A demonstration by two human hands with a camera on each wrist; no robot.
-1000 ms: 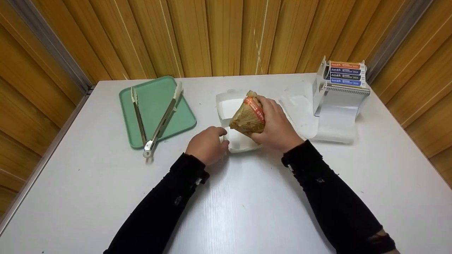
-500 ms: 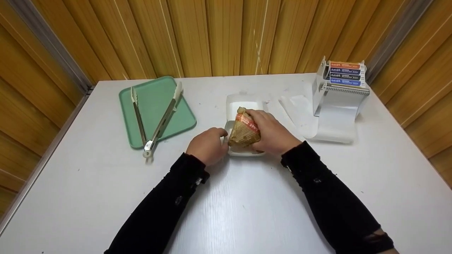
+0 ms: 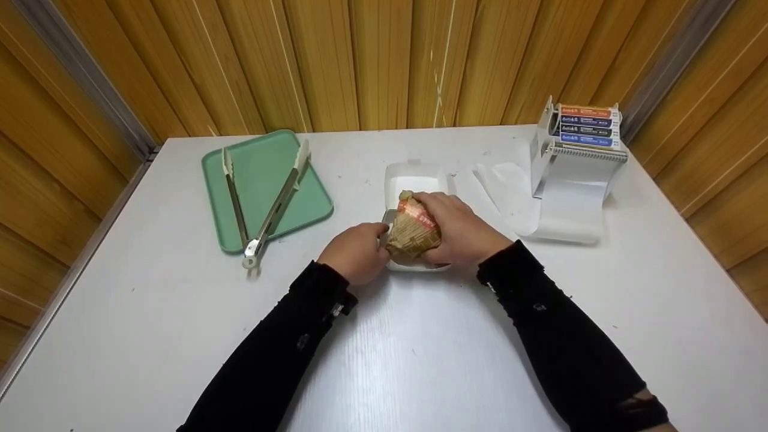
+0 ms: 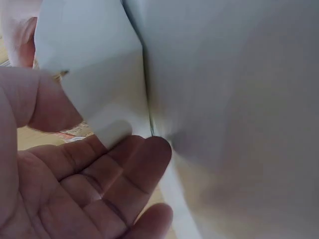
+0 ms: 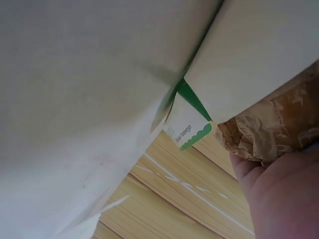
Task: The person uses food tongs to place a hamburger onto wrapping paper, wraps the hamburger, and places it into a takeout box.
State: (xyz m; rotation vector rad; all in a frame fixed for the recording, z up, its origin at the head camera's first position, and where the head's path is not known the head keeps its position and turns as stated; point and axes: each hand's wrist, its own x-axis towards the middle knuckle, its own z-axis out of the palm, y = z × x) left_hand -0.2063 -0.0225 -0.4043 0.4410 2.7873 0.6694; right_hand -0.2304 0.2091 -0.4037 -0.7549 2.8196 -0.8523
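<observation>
A paper-wrapped burger (image 3: 414,231), in crumpled brown paper with a red printed band, is held by my right hand (image 3: 459,231). It is tilted, its lower part inside the near half of an open white cardboard box (image 3: 414,182). My left hand (image 3: 358,252) is at that box's left side. In the left wrist view, the left thumb and fingers (image 4: 149,164) pinch the white side wall (image 4: 94,84). The right wrist view shows the brown wrapper (image 5: 269,129) against the right palm and a green-edged flap (image 5: 187,127) of the box. My right fingertips are mostly hidden.
A green tray (image 3: 270,207) lies at the left, with spread metal tongs (image 3: 277,207) across it. At the right stands a white holder with several coloured boxes (image 3: 587,126) and a hanging white sheet (image 3: 573,198). A clear plastic sheet (image 3: 510,186) lies beside it.
My right hand has lowered the burger toward me into the near half of the box. The box has shifted slightly to the right and nearer. The left hand has barely moved.
</observation>
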